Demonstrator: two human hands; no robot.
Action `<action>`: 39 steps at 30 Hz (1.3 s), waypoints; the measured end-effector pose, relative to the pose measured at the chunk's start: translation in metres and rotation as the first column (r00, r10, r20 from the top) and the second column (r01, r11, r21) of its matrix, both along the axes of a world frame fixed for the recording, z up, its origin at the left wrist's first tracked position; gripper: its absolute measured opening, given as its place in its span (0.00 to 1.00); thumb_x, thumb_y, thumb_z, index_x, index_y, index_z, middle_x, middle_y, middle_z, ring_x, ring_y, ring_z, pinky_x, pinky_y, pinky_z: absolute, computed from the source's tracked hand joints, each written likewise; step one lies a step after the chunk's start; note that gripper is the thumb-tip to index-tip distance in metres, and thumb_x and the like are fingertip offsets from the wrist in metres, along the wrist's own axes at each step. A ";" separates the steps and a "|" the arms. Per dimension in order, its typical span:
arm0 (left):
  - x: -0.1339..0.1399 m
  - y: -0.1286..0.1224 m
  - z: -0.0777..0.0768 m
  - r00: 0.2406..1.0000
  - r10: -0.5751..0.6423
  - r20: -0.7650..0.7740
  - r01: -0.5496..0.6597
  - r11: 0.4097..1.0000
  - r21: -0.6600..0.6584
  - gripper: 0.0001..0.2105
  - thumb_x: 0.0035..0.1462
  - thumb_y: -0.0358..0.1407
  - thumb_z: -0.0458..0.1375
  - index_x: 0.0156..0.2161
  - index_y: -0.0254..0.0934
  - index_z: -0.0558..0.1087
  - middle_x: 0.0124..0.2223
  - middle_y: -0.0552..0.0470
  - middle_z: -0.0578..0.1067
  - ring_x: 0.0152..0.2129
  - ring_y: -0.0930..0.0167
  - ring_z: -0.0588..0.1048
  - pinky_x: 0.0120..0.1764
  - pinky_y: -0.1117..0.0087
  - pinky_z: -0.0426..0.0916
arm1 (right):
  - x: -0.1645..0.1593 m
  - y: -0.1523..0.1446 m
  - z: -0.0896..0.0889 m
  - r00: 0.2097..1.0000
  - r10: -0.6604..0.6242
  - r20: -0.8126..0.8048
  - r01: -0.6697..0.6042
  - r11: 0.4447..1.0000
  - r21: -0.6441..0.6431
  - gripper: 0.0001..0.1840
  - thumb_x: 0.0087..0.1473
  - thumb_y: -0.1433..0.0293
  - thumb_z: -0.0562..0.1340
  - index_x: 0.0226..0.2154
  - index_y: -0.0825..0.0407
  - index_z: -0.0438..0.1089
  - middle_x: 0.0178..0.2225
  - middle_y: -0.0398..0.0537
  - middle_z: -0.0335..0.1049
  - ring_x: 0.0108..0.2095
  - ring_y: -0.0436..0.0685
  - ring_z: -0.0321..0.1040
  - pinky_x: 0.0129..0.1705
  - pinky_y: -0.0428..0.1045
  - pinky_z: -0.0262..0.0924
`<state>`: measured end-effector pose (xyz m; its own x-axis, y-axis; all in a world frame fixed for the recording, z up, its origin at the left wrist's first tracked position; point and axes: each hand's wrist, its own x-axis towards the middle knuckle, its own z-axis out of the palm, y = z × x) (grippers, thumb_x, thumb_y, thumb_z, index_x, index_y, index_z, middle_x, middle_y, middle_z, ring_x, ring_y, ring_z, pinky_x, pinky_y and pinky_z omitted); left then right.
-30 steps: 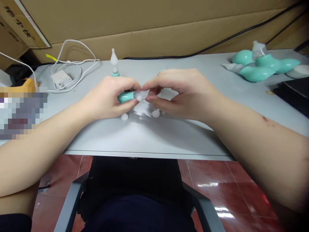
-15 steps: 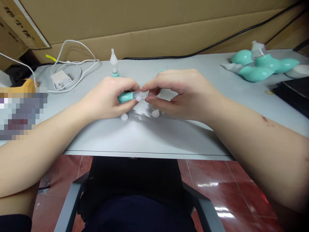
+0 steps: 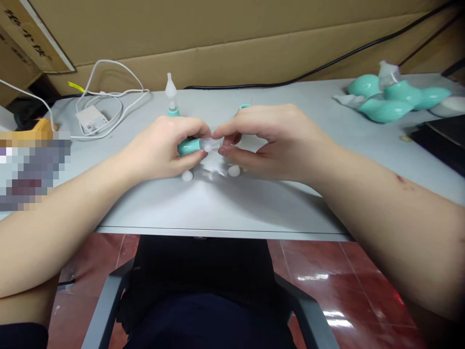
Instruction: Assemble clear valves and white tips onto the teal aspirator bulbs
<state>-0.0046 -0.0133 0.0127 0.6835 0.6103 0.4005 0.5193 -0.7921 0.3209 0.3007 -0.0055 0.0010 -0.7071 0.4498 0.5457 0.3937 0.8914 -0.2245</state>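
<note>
My left hand (image 3: 170, 145) is closed around the teal body of what looks like a nasal aspirator (image 3: 189, 147), which lies level with its clear end toward the right. My right hand (image 3: 261, 140) pinches the far end of that clear tip (image 3: 213, 144) between thumb and fingers; its very end is hidden by the fingertips. Below the hands, two small white silicone tips (image 3: 187, 176) (image 3: 234, 170) rest on the table. Behind my left hand stands another teal aspirator (image 3: 173, 112) with a white pointed nozzle (image 3: 170, 88). A teal rim (image 3: 244, 106) shows behind my right hand, mostly covered.
Several teal aspirators (image 3: 399, 97) lie at the back right beside a black flat object (image 3: 439, 140). A white adapter (image 3: 92, 119) with a coiled cable is at the back left, near a yellow object (image 3: 45, 130). A cardboard wall (image 3: 232, 43) closes the grey table's (image 3: 218, 208) rear.
</note>
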 end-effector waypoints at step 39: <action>-0.001 0.016 -0.024 0.979 0.073 0.191 -0.077 0.997 0.013 0.12 0.73 0.43 0.65 0.56 0.43 0.83 0.50 0.47 0.89 0.43 0.62 0.87 0.49 0.56 0.85 | 0.001 -0.004 0.009 0.999 0.004 -0.036 -0.005 1.000 -0.023 0.14 0.81 0.67 0.70 0.63 0.42 0.88 0.50 0.48 0.93 0.47 0.60 0.89 0.55 0.56 0.82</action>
